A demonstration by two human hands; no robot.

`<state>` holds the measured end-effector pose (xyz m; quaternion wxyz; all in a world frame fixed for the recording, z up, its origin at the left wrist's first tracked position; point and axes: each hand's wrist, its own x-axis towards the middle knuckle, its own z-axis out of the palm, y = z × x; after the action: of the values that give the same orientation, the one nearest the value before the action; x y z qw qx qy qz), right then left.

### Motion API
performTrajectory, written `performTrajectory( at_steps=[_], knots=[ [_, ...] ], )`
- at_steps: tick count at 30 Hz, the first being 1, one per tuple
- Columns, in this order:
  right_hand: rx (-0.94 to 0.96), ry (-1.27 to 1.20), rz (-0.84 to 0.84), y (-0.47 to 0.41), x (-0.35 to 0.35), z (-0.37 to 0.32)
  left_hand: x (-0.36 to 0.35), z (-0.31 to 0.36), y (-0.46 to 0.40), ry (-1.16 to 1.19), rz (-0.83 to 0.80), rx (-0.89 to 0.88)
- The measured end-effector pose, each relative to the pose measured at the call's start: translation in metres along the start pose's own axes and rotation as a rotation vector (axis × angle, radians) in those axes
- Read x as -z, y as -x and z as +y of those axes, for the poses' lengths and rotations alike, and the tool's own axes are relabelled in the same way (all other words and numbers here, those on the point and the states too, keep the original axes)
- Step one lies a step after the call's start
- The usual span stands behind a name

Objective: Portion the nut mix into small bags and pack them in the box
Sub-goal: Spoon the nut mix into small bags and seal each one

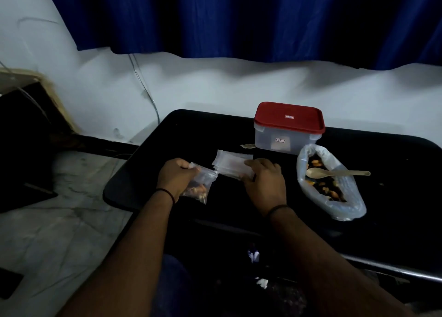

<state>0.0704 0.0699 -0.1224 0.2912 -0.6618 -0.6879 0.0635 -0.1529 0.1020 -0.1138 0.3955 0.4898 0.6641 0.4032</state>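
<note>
Head view. Your left hand (175,176) gripped the top edge of a small clear bag (199,185), fingers curled over its sealed strip. The bag was thin, glossy, creased plastic, roughly square, and hung tilted from your grip; a small portion of orange and dark nuts sat in its lower corner, just right of your left wrist.

Your right hand (264,181) lay palm down on a stack of empty small bags (230,164), fingers bent over its near edge. Whether you had one sheet pinched or only pressed the stack, I could not tell. The stack was flat, translucent and rectangular, fanned slightly, and lay between your two hands and just beyond them.

To the right of your right hand sat a large open plastic bag of nut mix (332,185), its rim rolled down, cloudy and crumpled, holding orange, tan and dark pieces. A pale spoon (334,172), smooth with an oval bowl, rested across its opening, handle pointing away from your hands to the right.

Beyond your right hand stood the box (285,137): clear rectangular plastic with rounded corners, closed under a red lid (289,117). The lid carried a small label and the front wall another; neither was readable.

All items rested on a black table (239,130) with a smooth surface and rounded corners.
</note>
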Motion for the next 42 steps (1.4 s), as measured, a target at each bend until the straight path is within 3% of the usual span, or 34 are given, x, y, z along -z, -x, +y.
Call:
performTrajectory(
  at_steps=[6,14,22,28,33,37,42],
  knots=[
    [0.056,0.161,-0.016,-0.004,-0.001,0.004,-0.009,0.013,0.005,-0.345,0.274,-0.180],
    [0.102,0.173,-0.007,0.000,0.001,0.007,-0.038,0.027,0.021,-0.336,0.352,-0.425],
    [0.040,-0.074,0.080,0.001,0.009,0.007,-0.050,0.026,0.023,-0.304,0.335,-0.456],
    [-0.165,-0.339,0.001,0.001,0.015,0.010,-0.063,0.032,0.026,-0.288,0.359,-0.433],
    [-0.204,-0.568,0.171,0.002,0.024,0.005,-0.072,0.043,0.038,-0.101,0.423,-0.470],
    [-0.210,-0.849,0.287,0.005,0.043,0.003,-0.082,0.053,0.042,0.185,0.318,-0.306],
    [-0.192,-0.935,0.167,0.018,0.071,0.019,-0.098,0.064,0.054,0.504,-0.096,-0.230]
  ],
)
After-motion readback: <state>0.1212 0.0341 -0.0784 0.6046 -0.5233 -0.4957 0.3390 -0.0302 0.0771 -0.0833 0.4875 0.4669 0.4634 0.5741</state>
